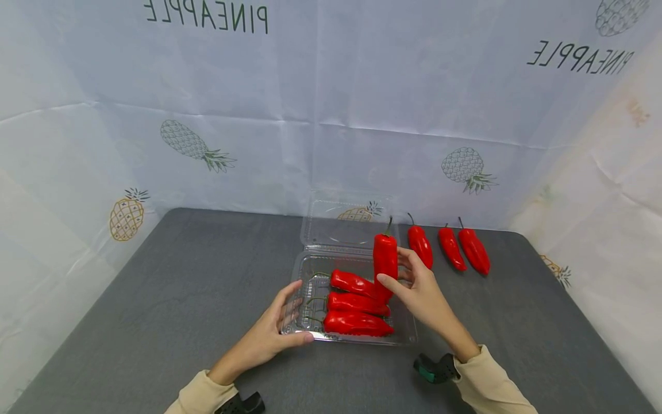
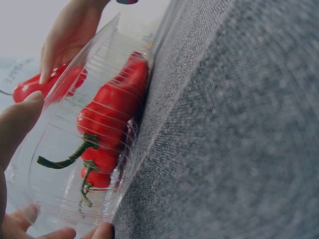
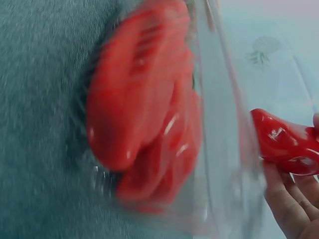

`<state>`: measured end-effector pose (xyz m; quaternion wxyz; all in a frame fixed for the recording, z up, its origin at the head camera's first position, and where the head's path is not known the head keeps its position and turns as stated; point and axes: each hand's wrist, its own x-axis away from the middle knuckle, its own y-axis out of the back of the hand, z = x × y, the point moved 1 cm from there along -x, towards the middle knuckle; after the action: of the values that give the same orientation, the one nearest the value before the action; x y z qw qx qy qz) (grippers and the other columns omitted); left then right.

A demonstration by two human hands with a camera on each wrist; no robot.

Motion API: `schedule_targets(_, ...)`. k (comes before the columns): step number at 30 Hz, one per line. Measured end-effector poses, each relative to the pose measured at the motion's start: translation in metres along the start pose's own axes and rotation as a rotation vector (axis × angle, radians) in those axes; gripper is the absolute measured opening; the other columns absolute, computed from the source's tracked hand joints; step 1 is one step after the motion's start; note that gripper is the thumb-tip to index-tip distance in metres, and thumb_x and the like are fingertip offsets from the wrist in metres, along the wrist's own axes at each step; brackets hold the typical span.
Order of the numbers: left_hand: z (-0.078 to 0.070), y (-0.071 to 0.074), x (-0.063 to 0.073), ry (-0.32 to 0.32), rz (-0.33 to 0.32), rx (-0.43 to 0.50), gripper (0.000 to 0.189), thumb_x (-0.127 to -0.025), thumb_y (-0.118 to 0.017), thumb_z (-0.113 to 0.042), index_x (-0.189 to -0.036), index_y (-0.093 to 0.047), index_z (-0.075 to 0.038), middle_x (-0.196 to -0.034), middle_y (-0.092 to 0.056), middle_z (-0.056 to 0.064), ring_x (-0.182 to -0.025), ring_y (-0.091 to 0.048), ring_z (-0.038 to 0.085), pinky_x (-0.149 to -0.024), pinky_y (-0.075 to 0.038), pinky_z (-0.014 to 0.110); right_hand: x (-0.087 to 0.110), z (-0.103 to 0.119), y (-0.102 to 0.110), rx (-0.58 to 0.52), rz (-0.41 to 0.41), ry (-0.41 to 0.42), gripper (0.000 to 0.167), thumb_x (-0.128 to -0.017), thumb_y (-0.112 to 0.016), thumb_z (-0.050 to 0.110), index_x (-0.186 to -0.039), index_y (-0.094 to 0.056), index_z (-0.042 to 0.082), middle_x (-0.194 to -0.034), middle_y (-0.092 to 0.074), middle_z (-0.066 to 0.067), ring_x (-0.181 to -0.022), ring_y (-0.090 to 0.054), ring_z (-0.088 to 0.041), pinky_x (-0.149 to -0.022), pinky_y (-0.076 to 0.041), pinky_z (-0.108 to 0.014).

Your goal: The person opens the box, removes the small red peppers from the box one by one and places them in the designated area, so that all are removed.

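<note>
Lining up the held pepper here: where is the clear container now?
In the head view, the clear container sits on the table at lower centre; the left grip is at its near-left corner, three loose peppers right of its open lid.

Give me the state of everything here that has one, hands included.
Clear container: open
Lid: folded back
Three packed peppers: lying inside, stems left
Held pepper: stem up, gripped
Three loose peppers: lying on the table
Left hand: holding the container's corner
Right hand: gripping the held pepper
</note>
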<state>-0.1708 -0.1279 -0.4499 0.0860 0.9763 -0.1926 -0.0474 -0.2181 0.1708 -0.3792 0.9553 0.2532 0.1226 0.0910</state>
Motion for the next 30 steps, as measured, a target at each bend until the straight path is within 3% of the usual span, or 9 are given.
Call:
schedule_targets(10, 0.001, 0.000, 0.000, -0.004, 0.002, 0.002, 0.096, -0.085, -0.079, -0.016, -0.157, -0.015, -0.009, -0.165, -0.011, 0.018, -0.147, -0.027, 0.045, -0.117, -0.033, 0.053, 0.005, -0.006, 0.021, 0.088, -0.075, -0.026, 0.062, -0.093, -0.070, 0.022, -0.145, -0.041, 0.005, -0.130, -0.061, -0.021, -0.103, -0.067, -0.033, -0.072, -0.058, -0.022)
schedule_targets(13, 0.001, -0.001, 0.000, 0.000, 0.003, 0.003, 0.097, -0.085, -0.079, -0.016, -0.157, -0.015, -0.009, -0.165, -0.011, 0.018, -0.148, -0.027, 0.045, -0.117, -0.033, 0.053, 0.006, -0.009, 0.026, 0.127, -0.099, -0.042, 0.063, -0.094, -0.070, 0.023, -0.146, -0.041, 0.005, -0.131, -0.061, -0.022, -0.104, -0.067, -0.035, -0.075, -0.057, -0.022)
schedule_targets(20, 0.000, -0.001, 0.000, 0.003, 0.001, 0.004, 0.097, -0.085, -0.079, -0.017, -0.157, -0.015, -0.009, -0.165, -0.011, 0.017, -0.148, -0.026, 0.045, -0.117, -0.032, 0.054, 0.009, -0.015, 0.041, 0.166, -0.146, -0.051, 0.065, -0.094, -0.070, 0.025, -0.148, -0.041, 0.005, -0.133, -0.059, -0.024, -0.107, -0.066, -0.040, -0.080, -0.062, -0.035)
schedule_targets(27, 0.000, 0.000, 0.000, 0.002, 0.001, 0.002, 0.097, -0.085, -0.079, -0.017, -0.157, -0.014, -0.009, -0.165, -0.011, 0.017, -0.148, -0.026, 0.045, -0.117, -0.032, 0.053, 0.011, -0.022, 0.059, 0.174, -0.187, -0.037, 0.064, -0.095, -0.067, 0.022, -0.149, -0.040, 0.003, -0.132, -0.059, -0.027, -0.105, -0.066, -0.045, -0.070, -0.059, -0.019)
schedule_targets(30, 0.000, 0.000, 0.000, 0.002, 0.000, 0.003, 0.097, -0.085, -0.079, -0.017, -0.157, -0.014, -0.009, -0.165, -0.011, 0.017, -0.148, -0.026, 0.045, -0.117, -0.032, 0.053, 0.012, -0.025, 0.067, 0.197, -0.200, -0.050, 0.064, -0.096, -0.066, 0.023, -0.150, -0.038, 0.000, -0.133, -0.057, -0.029, -0.106, -0.065, -0.047, -0.071, -0.061, -0.022)
